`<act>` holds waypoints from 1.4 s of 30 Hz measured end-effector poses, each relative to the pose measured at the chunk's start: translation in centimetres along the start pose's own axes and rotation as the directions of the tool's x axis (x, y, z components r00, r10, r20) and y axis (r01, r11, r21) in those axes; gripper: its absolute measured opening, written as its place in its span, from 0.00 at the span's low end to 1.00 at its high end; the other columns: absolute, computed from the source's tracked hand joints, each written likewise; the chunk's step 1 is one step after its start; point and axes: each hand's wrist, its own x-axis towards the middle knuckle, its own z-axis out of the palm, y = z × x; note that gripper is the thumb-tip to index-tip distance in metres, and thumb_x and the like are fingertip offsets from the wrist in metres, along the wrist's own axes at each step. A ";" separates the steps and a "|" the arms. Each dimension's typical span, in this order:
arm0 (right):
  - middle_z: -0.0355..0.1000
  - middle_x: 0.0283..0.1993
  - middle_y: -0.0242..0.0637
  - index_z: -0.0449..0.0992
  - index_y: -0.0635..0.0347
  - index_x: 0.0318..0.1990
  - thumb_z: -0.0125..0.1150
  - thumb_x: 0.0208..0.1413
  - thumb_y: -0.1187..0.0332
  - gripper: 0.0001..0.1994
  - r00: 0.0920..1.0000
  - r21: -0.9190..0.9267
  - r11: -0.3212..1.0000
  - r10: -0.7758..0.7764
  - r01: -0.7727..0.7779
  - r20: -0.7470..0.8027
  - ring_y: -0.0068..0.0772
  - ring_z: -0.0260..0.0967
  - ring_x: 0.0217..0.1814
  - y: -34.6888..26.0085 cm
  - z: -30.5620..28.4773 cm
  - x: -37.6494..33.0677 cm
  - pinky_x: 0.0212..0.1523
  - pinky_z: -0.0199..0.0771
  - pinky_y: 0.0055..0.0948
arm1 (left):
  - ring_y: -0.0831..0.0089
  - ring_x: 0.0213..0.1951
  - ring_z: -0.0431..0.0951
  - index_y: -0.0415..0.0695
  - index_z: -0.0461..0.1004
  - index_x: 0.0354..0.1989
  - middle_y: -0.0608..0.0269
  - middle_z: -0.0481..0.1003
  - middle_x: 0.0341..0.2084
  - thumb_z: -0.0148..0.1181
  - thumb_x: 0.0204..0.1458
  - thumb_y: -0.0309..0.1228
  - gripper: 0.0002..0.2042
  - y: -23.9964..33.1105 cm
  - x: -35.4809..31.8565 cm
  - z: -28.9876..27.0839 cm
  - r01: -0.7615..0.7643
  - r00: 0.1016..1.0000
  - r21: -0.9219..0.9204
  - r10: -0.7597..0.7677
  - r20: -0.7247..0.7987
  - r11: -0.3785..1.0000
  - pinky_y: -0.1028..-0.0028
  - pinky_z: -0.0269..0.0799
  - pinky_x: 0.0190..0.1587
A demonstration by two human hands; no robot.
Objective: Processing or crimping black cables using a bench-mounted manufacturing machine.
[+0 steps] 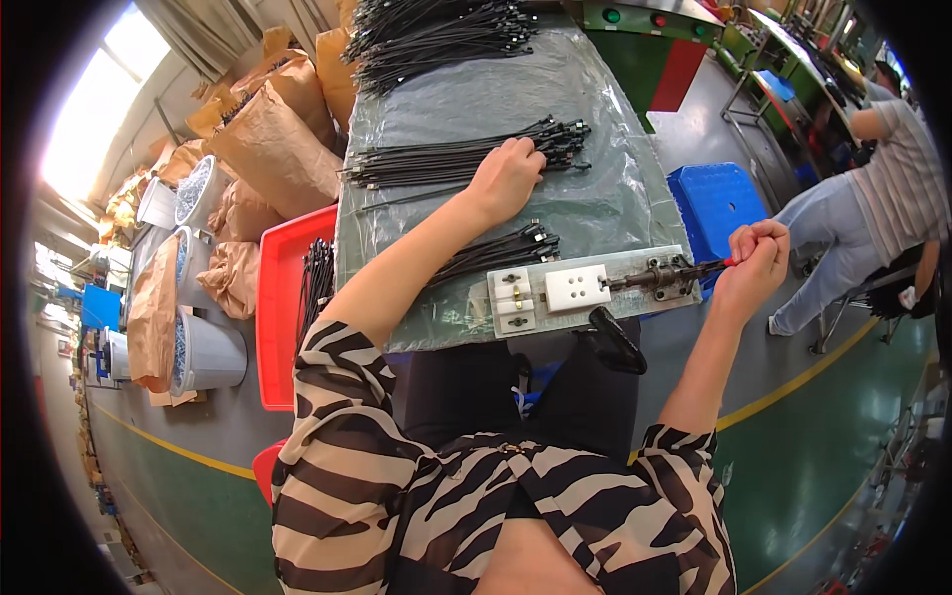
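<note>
My left hand (508, 178) rests on a bundle of black cables (416, 162) lying across the bench, fingers bent and closed at their connector ends; the fingertips are partly hidden. One cable lies slightly apart, running under this hand. My right hand (756, 263) is closed around the red-tipped lever of a toggle clamp (666, 278). The clamp is mounted on a metal plate fixture (565, 319) at the bench's near edge. A white block (577, 289) with several holes sits on the plate. Between my left forearm and the fixture lies a smaller bunch of black cables (496, 251).
A large cable pile (436, 45) covers the bench's far end. At left are a red tray (273, 372) with cables, brown paper sacks (273, 149) and grey buckets (213, 352). A blue stool (716, 203) stands at right, with a person (868, 203) beyond it.
</note>
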 end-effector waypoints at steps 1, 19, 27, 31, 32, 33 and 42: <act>0.52 0.18 0.27 0.65 0.62 0.27 0.40 0.53 0.80 0.07 1.000 -0.009 1.000 0.004 -0.004 -0.006 0.17 0.47 0.19 -0.2 0.0 -0.1 0.21 0.49 0.20 | 0.53 0.43 0.72 0.38 0.75 0.37 0.52 0.71 0.35 0.59 0.48 0.24 0.07 -0.1 0.1 0.3 -0.001 1.000 -0.001 0.001 -0.001 1.000 0.61 0.70 0.45; 0.52 0.18 0.27 0.67 0.60 0.28 0.41 0.55 0.79 0.07 0.977 0.180 0.970 0.184 -0.163 -0.106 0.21 0.46 0.19 6.1 -6.5 2.3 0.24 0.48 0.25 | 0.59 0.31 0.69 0.45 0.74 0.54 0.56 0.65 0.29 0.51 0.42 0.12 0.28 8.5 -14.0 -6.9 0.046 0.985 -0.286 0.005 0.175 0.957 0.67 0.68 0.35; 0.52 0.18 0.27 0.67 0.60 0.29 0.40 0.54 0.79 0.08 0.975 0.187 0.967 0.198 -0.176 -0.105 0.21 0.47 0.20 6.6 -6.5 1.0 0.25 0.48 0.25 | 0.61 0.29 0.66 0.54 0.74 0.57 0.58 0.61 0.28 0.52 0.42 0.12 0.32 8.1 -15.6 -5.8 0.045 0.955 -0.221 0.023 0.295 0.974 0.68 0.67 0.32; 0.52 0.18 0.27 0.67 0.60 0.29 0.40 0.54 0.80 0.08 0.977 0.184 0.968 0.189 -0.169 -0.097 0.21 0.47 0.20 6.4 -6.4 0.9 0.25 0.48 0.25 | 0.60 0.31 0.66 0.57 0.71 0.60 0.58 0.61 0.29 0.52 0.42 0.12 0.34 8.0 -15.3 -6.2 0.030 0.931 -0.208 0.049 0.362 0.978 0.67 0.67 0.34; 0.52 0.18 0.27 0.67 0.60 0.29 0.40 0.53 0.80 0.08 0.977 0.183 0.968 0.189 -0.170 -0.094 0.21 0.48 0.20 6.3 -6.3 1.0 0.25 0.49 0.25 | 0.60 0.32 0.67 0.58 0.69 0.61 0.58 0.62 0.29 0.52 0.42 0.12 0.35 7.9 -15.2 -6.3 0.025 0.917 -0.202 0.058 0.394 0.979 0.66 0.67 0.34; 0.52 0.18 0.27 0.67 0.60 0.29 0.39 0.53 0.80 0.08 0.978 0.182 0.968 0.189 -0.170 -0.091 0.21 0.48 0.20 6.2 -6.3 1.0 0.25 0.49 0.25 | 0.60 0.32 0.67 0.58 0.69 0.61 0.58 0.62 0.29 0.52 0.42 0.12 0.35 7.8 -15.1 -6.4 0.024 0.918 -0.204 0.059 0.393 0.979 0.66 0.67 0.34; 0.55 0.20 0.27 0.68 0.62 0.29 0.41 0.53 0.80 0.07 0.996 -0.159 0.986 -0.045 0.057 0.075 0.19 0.51 0.23 4.7 -1.6 -3.3 0.23 0.49 0.19 | 0.59 0.33 0.68 0.59 0.68 0.62 0.57 0.63 0.31 0.53 0.42 0.13 0.36 7.4 -15.5 -6.5 0.029 0.905 -0.197 0.058 0.421 0.980 0.65 0.68 0.35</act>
